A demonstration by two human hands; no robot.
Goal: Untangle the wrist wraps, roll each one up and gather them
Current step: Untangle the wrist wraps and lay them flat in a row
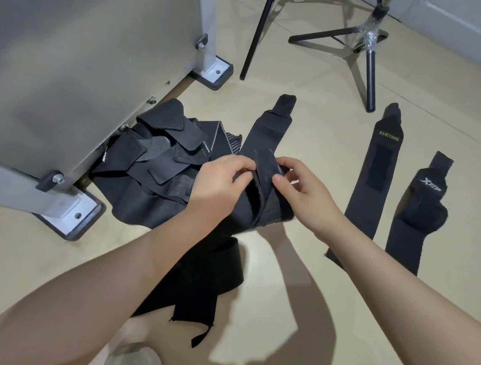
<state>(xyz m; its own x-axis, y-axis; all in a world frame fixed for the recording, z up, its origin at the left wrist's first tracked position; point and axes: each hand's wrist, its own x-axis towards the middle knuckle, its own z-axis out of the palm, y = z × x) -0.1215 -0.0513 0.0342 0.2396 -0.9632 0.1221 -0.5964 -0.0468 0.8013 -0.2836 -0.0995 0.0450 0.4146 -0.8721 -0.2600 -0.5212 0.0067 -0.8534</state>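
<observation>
A black wrist wrap point(269, 132) stretches across the floor's middle, its far end pointing away from me. My left hand point(219, 183) pinches a fold of this wrap from the left. My right hand point(304, 193) grips the same fold from the right, thumb on the fabric. A tangled heap of black wrist wraps point(155, 158) lies to the left, against a grey metal cabinet. On the right, two wraps lie flat and apart: one marked XUEYING point(378, 170) and one marked XTEP point(422, 202). More black fabric point(206, 277) trails toward me under my forearms.
The grey cabinet point(70, 68) with bolted feet point(69, 218) fills the left side. Two black tripod stands point(370, 51) occupy the floor at the back. My two shoes point(133, 358) show at the bottom edge. Beige tile floor point(297, 287) lies between the wraps.
</observation>
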